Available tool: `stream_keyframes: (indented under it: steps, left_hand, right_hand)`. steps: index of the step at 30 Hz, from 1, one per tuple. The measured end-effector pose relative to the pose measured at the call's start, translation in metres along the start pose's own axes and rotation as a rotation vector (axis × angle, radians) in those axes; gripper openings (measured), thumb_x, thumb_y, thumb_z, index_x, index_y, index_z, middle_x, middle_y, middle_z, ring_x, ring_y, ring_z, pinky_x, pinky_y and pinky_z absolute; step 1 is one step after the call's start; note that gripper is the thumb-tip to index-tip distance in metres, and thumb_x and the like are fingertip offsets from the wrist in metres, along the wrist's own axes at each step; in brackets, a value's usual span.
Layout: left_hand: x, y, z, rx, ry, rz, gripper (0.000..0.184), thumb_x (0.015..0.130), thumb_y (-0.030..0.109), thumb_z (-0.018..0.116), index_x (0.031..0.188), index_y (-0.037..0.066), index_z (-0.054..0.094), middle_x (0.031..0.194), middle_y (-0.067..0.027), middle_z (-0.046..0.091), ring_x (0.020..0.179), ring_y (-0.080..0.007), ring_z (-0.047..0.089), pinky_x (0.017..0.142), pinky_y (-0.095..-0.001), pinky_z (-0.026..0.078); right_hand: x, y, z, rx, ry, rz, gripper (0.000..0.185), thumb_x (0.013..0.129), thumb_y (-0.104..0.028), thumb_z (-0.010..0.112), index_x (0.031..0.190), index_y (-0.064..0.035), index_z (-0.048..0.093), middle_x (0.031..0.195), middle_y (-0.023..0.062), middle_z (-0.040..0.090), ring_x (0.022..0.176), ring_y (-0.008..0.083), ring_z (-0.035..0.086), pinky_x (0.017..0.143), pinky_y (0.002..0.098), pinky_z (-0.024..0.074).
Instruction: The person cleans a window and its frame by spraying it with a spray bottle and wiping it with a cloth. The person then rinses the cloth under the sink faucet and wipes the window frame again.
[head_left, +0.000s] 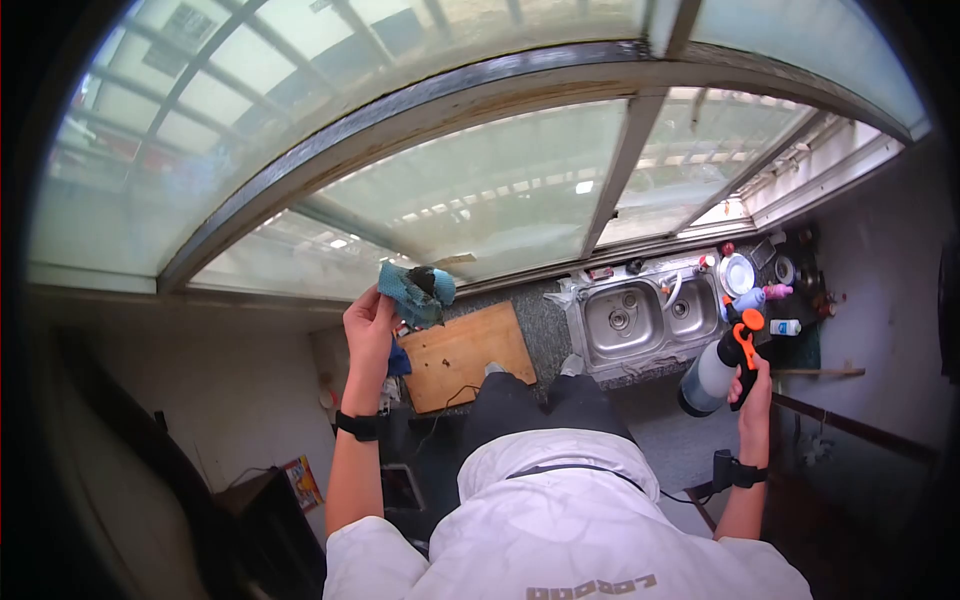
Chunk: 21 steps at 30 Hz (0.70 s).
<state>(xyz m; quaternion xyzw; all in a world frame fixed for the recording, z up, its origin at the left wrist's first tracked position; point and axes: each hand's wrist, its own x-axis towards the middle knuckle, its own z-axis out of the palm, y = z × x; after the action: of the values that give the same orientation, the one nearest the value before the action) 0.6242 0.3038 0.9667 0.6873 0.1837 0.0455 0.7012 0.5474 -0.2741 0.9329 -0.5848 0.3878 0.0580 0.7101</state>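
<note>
In my left hand [372, 312] I pinch a blue cleaning cloth [408, 288] with dark, dirty patches on it. The cloth hangs in front of the lower part of the frosted window [470, 180], above the counter; whether it touches the glass I cannot tell. My right hand [750, 383] is wrapped round the handle of a spray bottle [707, 378] with a translucent body and an orange and black head. That bottle is tilted and held out to the right, near the sink.
Below me lies a wooden board [470, 355] with dark crumbs on it. A double steel sink [625, 350] is set in the speckled counter [545, 325]. Plates [737, 274] and several bottles crowd its right side. My feet stand at the counter, and a cable crosses the board.
</note>
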Motion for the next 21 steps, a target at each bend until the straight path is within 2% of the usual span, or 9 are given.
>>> stream_keyframes:
  steps: [3, 8, 11, 16, 19, 21]
  left_hand:
    - [0.0, -0.02, -0.027, 0.018, 0.066, -0.031, 0.029, 0.102, 0.016, 0.058, 0.123, -0.003, 0.063, 0.103, -0.0023, 0.069, 0.087, -0.0056, 0.062, 0.069, -0.0208, 0.05]
    - [-0.017, -0.035, -0.066, -0.063, 0.196, -0.022, 0.029, 0.101, 0.009, 0.057, 0.126, -0.005, 0.06, 0.105, -0.0038, 0.069, 0.093, -0.0091, 0.065, 0.081, -0.0252, 0.055]
    - [-0.041, -0.048, -0.108, -0.053, 0.251, 0.013, 0.03, 0.102, 0.012, 0.057, 0.125, -0.005, 0.061, 0.105, -0.0052, 0.068, 0.093, -0.0108, 0.066, 0.082, -0.0264, 0.055]
    - [-0.114, -0.076, -0.19, 0.103, 0.425, 0.049, 0.03, 0.101, 0.009, 0.057, 0.126, -0.008, 0.06, 0.096, -0.0029, 0.07, 0.087, -0.0049, 0.062, 0.076, -0.0213, 0.05]
    - [-0.16, -0.095, -0.23, 0.156, 0.59, 0.031, 0.029, 0.1, 0.006, 0.056, 0.126, -0.008, 0.06, 0.096, -0.0043, 0.071, 0.088, -0.0048, 0.063, 0.077, -0.0204, 0.049]
    - [-0.201, -0.104, -0.249, 0.173, 0.662, -0.011, 0.029, 0.099, 0.003, 0.056, 0.126, -0.009, 0.06, 0.098, -0.0056, 0.071, 0.09, -0.0063, 0.063, 0.078, -0.0213, 0.05]
  right_hand:
    - [0.006, 0.003, 0.025, -0.125, -0.157, 0.016, 0.042, 0.098, -0.041, 0.047, 0.077, -0.0057, 0.054, 0.054, 0.0004, 0.045, 0.047, 0.0106, 0.044, 0.047, 0.0255, 0.0375]
    - [0.029, 0.023, 0.08, -0.365, -0.342, 0.04, 0.041, 0.098, -0.037, 0.046, 0.078, -0.0033, 0.055, 0.056, 0.004, 0.05, 0.049, 0.0144, 0.049, 0.05, 0.0282, 0.0414]
    - [0.036, 0.034, 0.129, -0.462, -0.462, 0.075, 0.04, 0.099, -0.037, 0.045, 0.08, -0.0032, 0.055, 0.058, 0.0051, 0.05, 0.052, 0.0158, 0.051, 0.052, 0.0296, 0.0424]
    - [0.005, 0.045, 0.232, -0.662, -0.545, 0.099, 0.044, 0.098, -0.043, 0.046, 0.078, -0.0047, 0.053, 0.057, 0.0031, 0.047, 0.051, 0.0159, 0.049, 0.054, 0.0304, 0.043]
    - [0.006, 0.06, 0.279, -0.736, -0.571, 0.143, 0.046, 0.096, -0.048, 0.05, 0.08, -0.0053, 0.052, 0.057, 0.0021, 0.043, 0.051, 0.0154, 0.047, 0.054, 0.0306, 0.0422]
    - [-0.013, 0.067, 0.313, -0.809, -0.61, 0.079, 0.045, 0.096, -0.049, 0.049, 0.08, -0.0062, 0.05, 0.056, 0.0018, 0.042, 0.051, 0.0151, 0.047, 0.053, 0.0302, 0.0412]
